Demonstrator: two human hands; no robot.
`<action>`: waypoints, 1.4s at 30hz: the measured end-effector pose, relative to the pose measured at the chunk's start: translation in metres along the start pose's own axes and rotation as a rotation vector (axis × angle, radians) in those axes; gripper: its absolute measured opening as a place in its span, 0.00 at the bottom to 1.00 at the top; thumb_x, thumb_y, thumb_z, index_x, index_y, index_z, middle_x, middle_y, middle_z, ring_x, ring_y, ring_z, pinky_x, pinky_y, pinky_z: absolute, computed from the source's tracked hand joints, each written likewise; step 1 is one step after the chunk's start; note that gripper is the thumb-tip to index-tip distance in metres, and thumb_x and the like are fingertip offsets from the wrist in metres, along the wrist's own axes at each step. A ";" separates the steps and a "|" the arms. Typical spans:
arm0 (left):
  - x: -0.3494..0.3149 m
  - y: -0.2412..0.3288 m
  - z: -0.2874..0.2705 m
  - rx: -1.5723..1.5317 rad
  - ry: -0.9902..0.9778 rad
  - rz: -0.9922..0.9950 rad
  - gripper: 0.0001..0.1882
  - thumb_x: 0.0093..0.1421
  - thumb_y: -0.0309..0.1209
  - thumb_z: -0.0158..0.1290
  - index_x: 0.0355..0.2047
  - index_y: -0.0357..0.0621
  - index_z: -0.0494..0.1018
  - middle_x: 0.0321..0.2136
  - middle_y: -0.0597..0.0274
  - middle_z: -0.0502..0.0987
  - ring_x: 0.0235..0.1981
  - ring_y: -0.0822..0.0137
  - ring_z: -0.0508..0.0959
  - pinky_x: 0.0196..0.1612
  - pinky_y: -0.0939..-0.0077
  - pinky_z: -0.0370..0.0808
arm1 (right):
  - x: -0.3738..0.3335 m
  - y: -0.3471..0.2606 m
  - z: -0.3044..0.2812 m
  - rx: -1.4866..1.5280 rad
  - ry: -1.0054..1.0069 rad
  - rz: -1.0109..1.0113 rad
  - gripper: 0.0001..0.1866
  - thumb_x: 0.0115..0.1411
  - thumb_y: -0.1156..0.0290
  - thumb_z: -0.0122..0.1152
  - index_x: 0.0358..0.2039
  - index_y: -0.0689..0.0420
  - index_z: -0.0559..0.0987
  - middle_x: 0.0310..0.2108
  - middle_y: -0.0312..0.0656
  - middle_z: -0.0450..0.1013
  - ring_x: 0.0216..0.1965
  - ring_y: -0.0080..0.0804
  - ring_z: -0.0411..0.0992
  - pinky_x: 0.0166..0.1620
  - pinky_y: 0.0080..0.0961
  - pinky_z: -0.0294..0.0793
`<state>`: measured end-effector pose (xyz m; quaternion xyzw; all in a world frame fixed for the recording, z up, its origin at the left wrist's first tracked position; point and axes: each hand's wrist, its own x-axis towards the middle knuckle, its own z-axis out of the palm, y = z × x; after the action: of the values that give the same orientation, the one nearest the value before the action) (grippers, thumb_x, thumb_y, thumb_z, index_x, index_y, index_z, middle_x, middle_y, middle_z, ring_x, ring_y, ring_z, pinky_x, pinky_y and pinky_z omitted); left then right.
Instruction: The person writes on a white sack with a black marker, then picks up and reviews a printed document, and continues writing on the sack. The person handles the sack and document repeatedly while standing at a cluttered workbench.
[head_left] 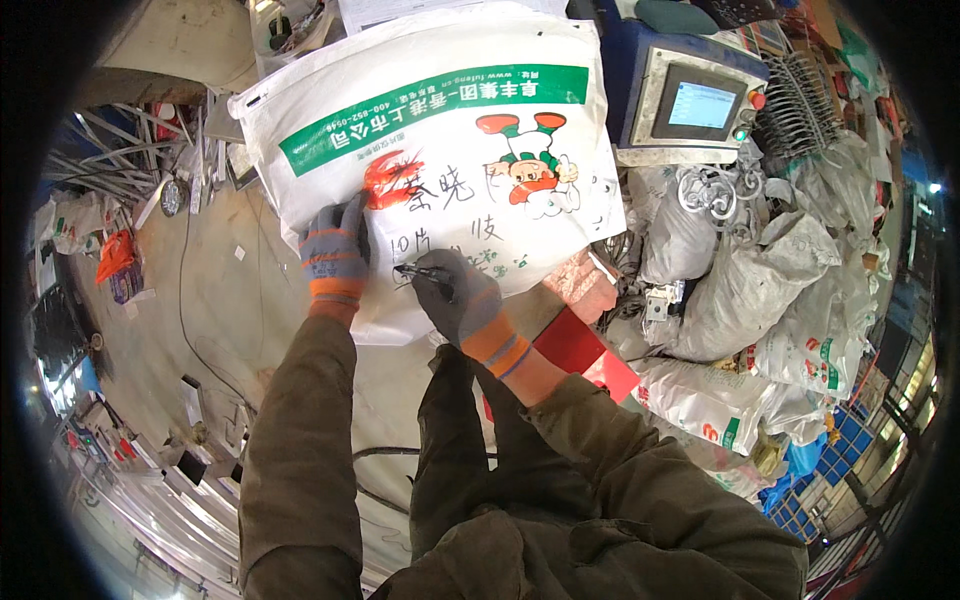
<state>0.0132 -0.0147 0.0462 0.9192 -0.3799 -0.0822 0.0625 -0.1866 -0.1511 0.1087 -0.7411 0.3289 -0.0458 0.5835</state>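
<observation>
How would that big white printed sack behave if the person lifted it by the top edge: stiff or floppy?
Likely floppy: the white sack has soft creases and rounded, bulging edges, so it would probably sag. It looks filled, so probably heavy for one grip. The left hand presses flat on it while the right hand holds a marker to it, suggesting the glossy surface shifts or slips unless pinned.

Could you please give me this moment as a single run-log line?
left hand: flat on white sack | right hand: holds black marker, tip on sack | beside: red box
</observation>
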 end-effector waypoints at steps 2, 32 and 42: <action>0.001 0.000 0.000 -0.014 0.022 0.019 0.33 0.67 0.28 0.58 0.72 0.70 0.77 0.53 0.53 0.84 0.55 0.44 0.83 0.59 0.45 0.78 | -0.003 0.006 0.014 0.055 0.028 -0.082 0.12 0.71 0.69 0.70 0.53 0.54 0.84 0.44 0.50 0.86 0.44 0.57 0.86 0.46 0.46 0.86; 0.002 0.001 0.003 -0.048 0.062 0.031 0.35 0.65 0.27 0.59 0.72 0.68 0.77 0.49 0.57 0.83 0.53 0.48 0.83 0.59 0.47 0.75 | -0.021 0.042 -0.046 0.043 0.331 0.116 0.13 0.74 0.65 0.72 0.53 0.58 0.85 0.38 0.49 0.87 0.36 0.40 0.87 0.42 0.35 0.85; 0.000 -0.003 0.005 -0.041 0.048 0.038 0.33 0.66 0.28 0.58 0.72 0.66 0.78 0.51 0.53 0.83 0.54 0.46 0.82 0.59 0.45 0.75 | -0.046 0.033 -0.072 0.078 0.394 0.062 0.14 0.75 0.67 0.69 0.57 0.57 0.85 0.42 0.49 0.87 0.40 0.38 0.88 0.45 0.34 0.85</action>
<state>0.0144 -0.0131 0.0409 0.9121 -0.3939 -0.0667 0.0918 -0.2694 -0.1901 0.1166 -0.6843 0.4573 -0.1845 0.5373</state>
